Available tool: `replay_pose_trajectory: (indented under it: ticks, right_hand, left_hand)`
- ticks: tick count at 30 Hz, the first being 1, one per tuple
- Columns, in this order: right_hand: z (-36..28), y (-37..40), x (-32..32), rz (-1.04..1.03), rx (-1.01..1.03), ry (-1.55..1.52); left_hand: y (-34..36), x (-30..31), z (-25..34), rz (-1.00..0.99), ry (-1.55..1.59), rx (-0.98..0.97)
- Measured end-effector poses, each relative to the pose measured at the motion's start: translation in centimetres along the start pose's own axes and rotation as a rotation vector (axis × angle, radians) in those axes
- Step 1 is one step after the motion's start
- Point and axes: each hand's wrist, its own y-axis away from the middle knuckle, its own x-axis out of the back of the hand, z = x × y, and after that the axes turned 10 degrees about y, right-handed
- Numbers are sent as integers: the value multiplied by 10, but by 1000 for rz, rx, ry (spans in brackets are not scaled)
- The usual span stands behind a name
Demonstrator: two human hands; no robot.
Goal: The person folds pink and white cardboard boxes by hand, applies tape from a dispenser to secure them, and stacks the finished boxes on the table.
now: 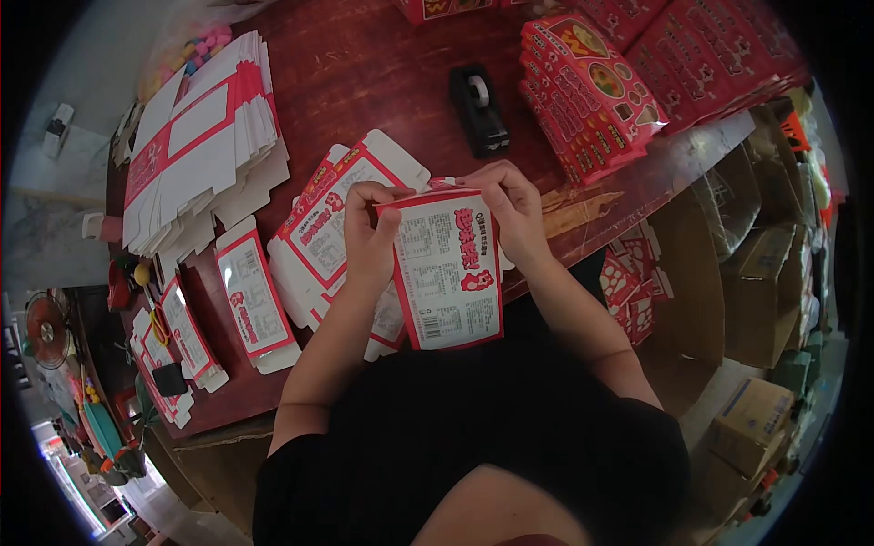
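Observation:
Both of my hands hold a white printed carton (451, 273) with red edges, upside down in view, near the table's front edge. My left hand (371, 227) pinches its upper left corner, fingers curled behind the edge. At the upper right corner, my right hand (510, 207) grips the same top edge with thumb in front. Behind and left of the carton lie overlapping flat cartons (341, 214) of the same print. The far side of the held carton is hidden.
A black tape dispenser (479, 109) stands beyond my hands. Red packed boxes (592, 100) are stacked at the back right. Folded cartons (205, 136) pile up at the left, with single ones (255, 300) below. Cardboard boxes (751, 423) stand on the right floor.

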Motion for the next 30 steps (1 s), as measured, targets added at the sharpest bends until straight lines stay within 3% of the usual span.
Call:
replay_pose_trajectory:
  ticks: [2,4,7,10,14,17,20,24,26,27,30]
  right_hand:
    - [-3,-3,0,-13,-11,99]
    - [-9,-8,-3,5,-12,224]
    - [-24,-12,-13,70,-169,39]
    - [-36,-26,-8,-43,-392,-135]
    - [-21,-30,-2,-122,-278,-67]
    - [-20,-21,8,-213,-203,133]
    - [-18,-12,14,-238,-276,27]
    - [-5,-23,15,3,-111,-55]
    - [29,-46,40,243,-48,361]
    - [38,-54,50,291,-79,437]
    - [62,-71,65,146,-326,386]
  left_hand:
    - [-6,-6,13,121,-80,191]
    - [-12,-19,28,150,-88,172]
    - [-19,-21,35,135,-224,169]
    - [-24,-23,40,177,-231,268]
    - [-22,-7,33,159,-86,363]
    - [-10,1,33,39,-89,314]
    - [8,0,25,19,-62,363]
    - [6,-4,24,229,-82,261]
    - [-3,3,24,374,-146,215]
    - [-7,5,26,412,-73,205]
    - [-15,25,21,414,-322,134]
